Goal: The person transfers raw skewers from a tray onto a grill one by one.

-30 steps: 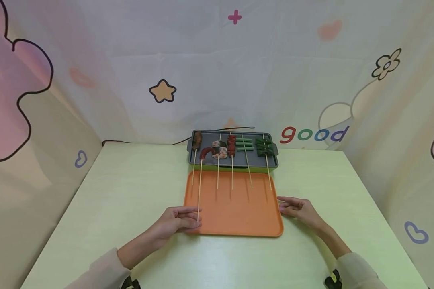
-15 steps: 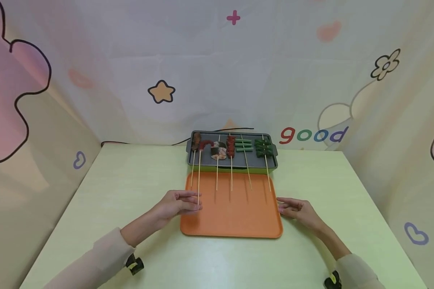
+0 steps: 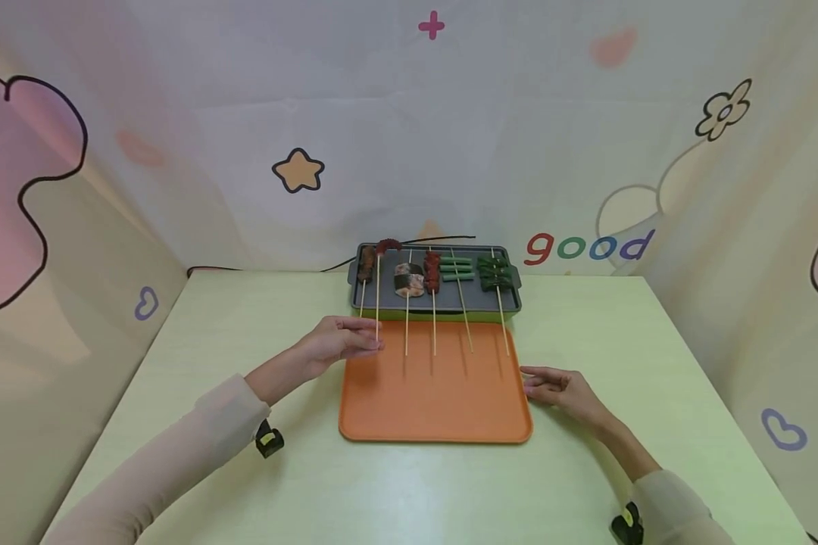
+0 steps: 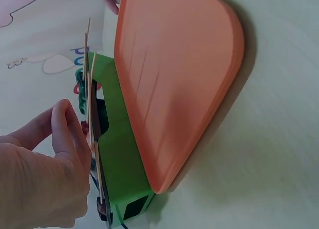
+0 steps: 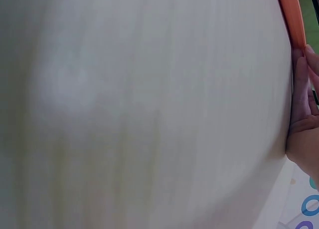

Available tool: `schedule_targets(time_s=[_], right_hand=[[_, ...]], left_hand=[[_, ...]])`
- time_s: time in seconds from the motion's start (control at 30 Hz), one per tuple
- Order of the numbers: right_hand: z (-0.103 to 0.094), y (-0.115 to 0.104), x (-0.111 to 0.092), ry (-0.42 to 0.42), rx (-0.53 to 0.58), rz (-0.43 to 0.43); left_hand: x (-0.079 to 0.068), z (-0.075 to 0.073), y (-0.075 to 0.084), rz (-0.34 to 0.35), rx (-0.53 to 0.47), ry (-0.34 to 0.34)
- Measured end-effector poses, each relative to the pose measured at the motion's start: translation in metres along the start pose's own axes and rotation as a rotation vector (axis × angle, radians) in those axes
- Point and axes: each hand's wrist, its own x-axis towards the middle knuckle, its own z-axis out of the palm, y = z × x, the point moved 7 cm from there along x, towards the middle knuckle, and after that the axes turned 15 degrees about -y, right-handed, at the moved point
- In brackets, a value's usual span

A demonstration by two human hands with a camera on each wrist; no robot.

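My left hand (image 3: 337, 344) pinches the lower end of a wooden skewer (image 3: 378, 291) tipped with a curved dark red piece. This tip is over the back left part of a grey grill pan (image 3: 423, 309) on a green base (image 4: 119, 159). Several other skewers lie across the pan: a brown meat skewer (image 3: 366, 265), a black-and-white banded skewer (image 3: 409, 280), a red meat skewer (image 3: 432, 271), a green bean skewer (image 3: 457, 268) and a leafy green skewer (image 3: 494, 274). My right hand (image 3: 566, 393) grips the right edge of an orange tray (image 3: 436, 409) between thumb and fingers.
The tray lies flat on the pale table (image 3: 416, 492), directly in front of the grill. Skewer handles overhang the tray's far part. A black cord (image 3: 337, 265) runs behind the grill. Printed curtains (image 3: 232, 166) stand at the back and both sides.
My left hand has moved forward, away from me, carrying the skewer; its red tip now reaches the grill pan's far edge. My right hand stays at the tray's edge.
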Motion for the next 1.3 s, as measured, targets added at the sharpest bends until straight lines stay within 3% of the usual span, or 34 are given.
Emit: schedule_targets(time_s=[0.27,0.4,0.77,0.97,1.3], right_hand=[[-0.001,0.002,0.001,0.009,-0.002,-0.009],[0.0,0.002,0.001,0.01,-0.008,-0.017],[0.0,-0.001,0.0,0.004,-0.012,-0.034],[0.0,-0.001,0.001,0.002,-0.01,-0.034],[0.0,-0.002,0.0,0.0,-0.012,-0.025]], left_hand=[[0.016,-0.006,0.003,-0.049,-0.011,0.005],[0.019,-0.007,0.006,-0.05,0.058,0.007],[0.011,-0.005,0.017,0.017,0.298,0.102],[0.008,-0.002,0.02,0.036,0.378,0.142],[-0.001,-0.002,0.021,0.09,0.485,0.152]])
